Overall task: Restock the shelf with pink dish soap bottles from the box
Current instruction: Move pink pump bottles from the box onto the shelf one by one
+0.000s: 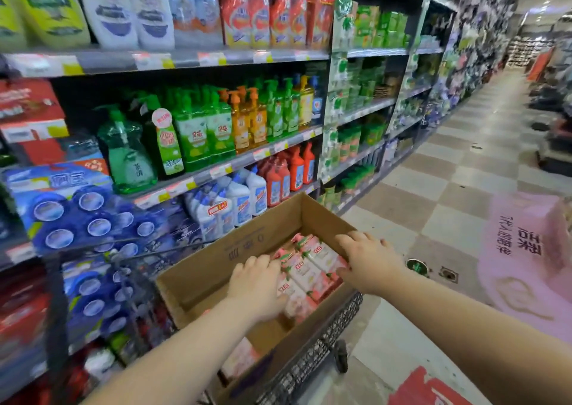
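Shelf (216, 171) at left, stocked with green pump bottles (198, 132). Cardboard box (201, 268) sits in black wire cart (325, 352). Pink dish soap bottles (309, 270) lie in the box's right half. Left hand (257, 284) is inside the box, fingers bent against the bottles; can't tell if it grips. Right hand (368, 262) is over the bottles, fingers spread, holding nothing.

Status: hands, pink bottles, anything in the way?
Left hand on pink bottles in box, grip unclear. Right hand open over box's right rim. Box sits in wire cart; nothing blocking hands.
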Demonstrator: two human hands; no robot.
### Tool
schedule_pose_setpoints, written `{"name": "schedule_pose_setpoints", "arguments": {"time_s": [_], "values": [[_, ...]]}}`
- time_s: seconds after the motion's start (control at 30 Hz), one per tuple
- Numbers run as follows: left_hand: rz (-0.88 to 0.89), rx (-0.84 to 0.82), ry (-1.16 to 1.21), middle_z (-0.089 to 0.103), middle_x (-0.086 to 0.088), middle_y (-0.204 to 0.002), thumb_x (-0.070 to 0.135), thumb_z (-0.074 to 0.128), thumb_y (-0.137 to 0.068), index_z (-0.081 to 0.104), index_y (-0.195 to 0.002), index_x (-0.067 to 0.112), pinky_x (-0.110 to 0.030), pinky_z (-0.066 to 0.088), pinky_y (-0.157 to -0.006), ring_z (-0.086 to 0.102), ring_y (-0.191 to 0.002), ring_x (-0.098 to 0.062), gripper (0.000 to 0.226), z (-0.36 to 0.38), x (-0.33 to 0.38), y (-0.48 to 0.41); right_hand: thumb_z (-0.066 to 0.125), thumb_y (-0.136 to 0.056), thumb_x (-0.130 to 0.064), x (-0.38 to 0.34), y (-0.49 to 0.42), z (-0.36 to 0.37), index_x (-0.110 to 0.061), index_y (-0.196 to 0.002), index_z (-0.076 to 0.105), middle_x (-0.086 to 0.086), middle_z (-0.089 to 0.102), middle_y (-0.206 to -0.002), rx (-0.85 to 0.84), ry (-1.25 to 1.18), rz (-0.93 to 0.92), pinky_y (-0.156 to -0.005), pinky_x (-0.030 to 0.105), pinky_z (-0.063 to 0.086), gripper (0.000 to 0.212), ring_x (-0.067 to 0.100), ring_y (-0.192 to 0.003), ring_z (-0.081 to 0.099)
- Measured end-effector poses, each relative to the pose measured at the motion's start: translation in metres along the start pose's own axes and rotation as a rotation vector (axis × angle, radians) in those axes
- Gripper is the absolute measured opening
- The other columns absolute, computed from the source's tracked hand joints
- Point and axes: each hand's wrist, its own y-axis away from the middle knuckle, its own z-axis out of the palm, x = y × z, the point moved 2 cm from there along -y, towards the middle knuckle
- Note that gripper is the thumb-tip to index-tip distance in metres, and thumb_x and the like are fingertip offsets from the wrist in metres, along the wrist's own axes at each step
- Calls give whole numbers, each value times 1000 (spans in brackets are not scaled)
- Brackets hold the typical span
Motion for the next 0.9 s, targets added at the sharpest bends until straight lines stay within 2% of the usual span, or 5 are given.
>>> {"name": "schedule_pose_setpoints", "arguments": {"time_s": [0.2,0.4,0.6,0.73,0.9], "values": [[-63,-28,36,46,-4,-129,56,54,-81,42,-130,20,-41,36,-99,43,-122,-26,62,28,-22,-75,51,-91,-43,1,-87,26,-28,-149,21,2,27,-153,-80,21,-69,-115,51,21,66,26,-142,24],[-121,-108,57,45,-4,-131,55,54,-81,42,-131,20,-40,35,-100,41,-125,-26,62,66,-47,-134,53,-88,-44,1,-166,65,-26,-147,25,4,33,-150,-151,36,-124,-110,48,27,68,27,-139,28],[-194,-263,110,42,-4,-137,51,53,-82,34,-138,21,-39,32,-103,38,-130,-27,66,119,-55,-159,50,-90,-43,-1,-213,124,-25,-146,23,4,30,-152,-338,46,-172,-110,51,24,65,31,-140,25],[-269,-344,149,44,-6,-135,49,51,-83,37,-136,20,-39,35,-101,41,-128,-28,62,153,-55,-177,50,-91,-41,-7,-243,165,-24,-148,22,5,27,-153,-436,50,-246,-111,50,24,66,29,-142,22],[-457,-455,298,44,-4,-134,52,55,-78,34,-138,23,-39,38,-97,43,-126,-29,69,200,-56,-188,52,-91,-31,-17,-270,221,-17,-150,20,8,27,-152,-581,9,-329,-110,44,34,68,31,-139,25]]}}
